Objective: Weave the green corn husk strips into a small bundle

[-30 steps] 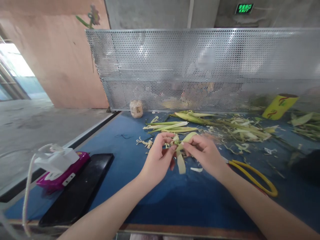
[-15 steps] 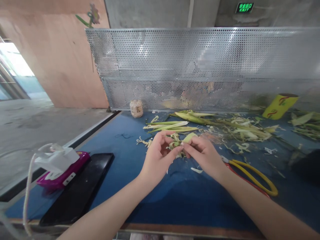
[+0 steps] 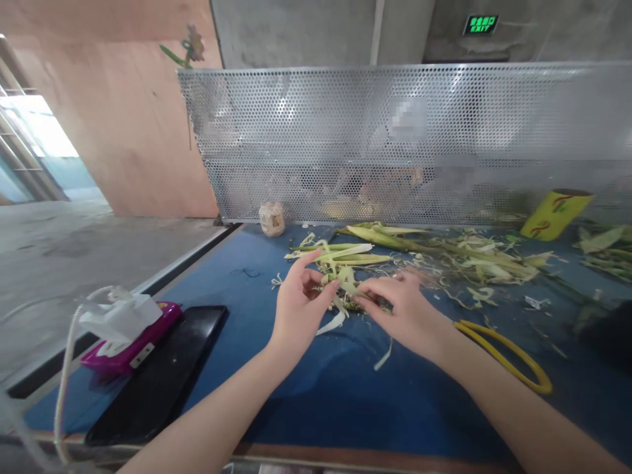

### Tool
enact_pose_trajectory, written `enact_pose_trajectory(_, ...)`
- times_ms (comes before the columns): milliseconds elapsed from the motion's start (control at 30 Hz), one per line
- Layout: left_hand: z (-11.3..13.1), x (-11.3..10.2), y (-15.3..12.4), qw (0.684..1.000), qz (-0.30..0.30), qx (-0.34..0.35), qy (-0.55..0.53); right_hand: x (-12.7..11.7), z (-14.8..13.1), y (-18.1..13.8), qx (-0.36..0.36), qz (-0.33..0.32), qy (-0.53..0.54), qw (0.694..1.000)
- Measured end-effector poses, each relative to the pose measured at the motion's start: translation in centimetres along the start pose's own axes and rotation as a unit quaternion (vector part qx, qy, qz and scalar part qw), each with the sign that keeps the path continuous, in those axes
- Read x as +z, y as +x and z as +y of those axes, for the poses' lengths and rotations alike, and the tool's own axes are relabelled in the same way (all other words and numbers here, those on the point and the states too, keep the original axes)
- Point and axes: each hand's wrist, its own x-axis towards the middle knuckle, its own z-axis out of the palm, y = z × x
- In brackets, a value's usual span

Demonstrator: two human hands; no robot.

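Note:
Above the blue table, my left hand point(image 3: 300, 304) pinches a small bunch of pale green corn husk strips point(image 3: 340, 280) between thumb and fingers. My right hand point(image 3: 402, 304) is closed just beside it, with thumb and forefinger on the right part of the same husk. Loose ends curl up over the bunch and hang below it. A whitish strip point(image 3: 332, 322) droops near my left thumb, and another pale strip point(image 3: 383, 355) lies lower, under my right hand. Yellow-handled scissors or pliers point(image 3: 513, 355) lie partly hidden behind my right forearm.
Husk leaves point(image 3: 345, 253) and a shredded heap point(image 3: 488, 260) lie behind the hands. A yellow tube point(image 3: 557, 214) and a whitish roll point(image 3: 272, 218) stand before the perforated metal screen point(image 3: 316, 138). At left are a phone point(image 3: 162, 375) and a purple power strip point(image 3: 133, 342) with white plugs.
My hands have drawn slightly apart, and the husk between them is spread wider with a loop standing up. My right hand and forearm now cover the red handle. The view has tilted slightly.

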Motion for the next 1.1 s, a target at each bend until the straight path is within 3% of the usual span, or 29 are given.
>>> enact_pose_trajectory(100,-0.4,-0.3,0.2,0.999,-0.011,0.013,0.043,-0.1,-0.1,-0.2,-0.061,0.025,-0.063,0.996)
enact_pose_trajectory(233,-0.5,-0.1,0.0,0.993,-0.066,0.014,0.093,-0.9,0.2,-0.2,-0.045,0.068,-0.036,0.996)
enact_pose_trajectory(367,0.0,0.3,-0.4,0.985,-0.161,-0.003,0.059,-1.6,0.8,0.3,-0.034,0.110,0.012,0.993)
enact_pose_trajectory(567,0.9,0.2,-0.7,0.970,-0.236,-0.051,0.016,-1.6,0.8,0.6,0.033,0.075,0.134,0.988)
enact_pose_trajectory(933,0.9,0.3,-0.5,0.966,-0.241,-0.091,0.020,-0.9,0.6,0.5,0.006,0.055,0.116,0.992)
enact_pose_trajectory(1033,0.8,0.5,-0.5,0.970,-0.230,-0.078,0.031,-1.0,0.3,0.6,0.033,0.037,0.162,0.986)
enact_pose_trajectory(1100,0.7,0.5,-0.6,0.973,-0.216,-0.067,0.038,-1.0,0.4,0.7,0.089,0.022,0.238,0.967)
